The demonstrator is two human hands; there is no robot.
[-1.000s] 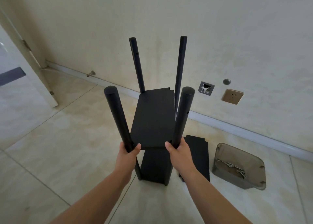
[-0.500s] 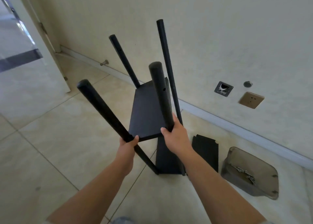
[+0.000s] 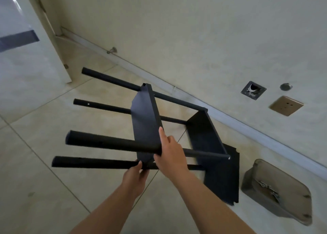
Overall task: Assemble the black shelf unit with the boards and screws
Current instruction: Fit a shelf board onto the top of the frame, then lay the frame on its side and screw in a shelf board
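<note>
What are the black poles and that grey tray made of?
Black poles: probably painted metal tubes, round with a matte finish and small drilled holes. Grey tray: looks like smoky see-through plastic, since the screws inside show through.

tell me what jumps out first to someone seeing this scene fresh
A half-built black shelf unit with four round poles and two boards lies tipped sideways mid-frame, poles pointing left. The right hand grips an upper pole and the left hand the lowest one. To the right, a loose black board lies on the floor beside a translucent grey plastic tray holding metal screws.
</note>
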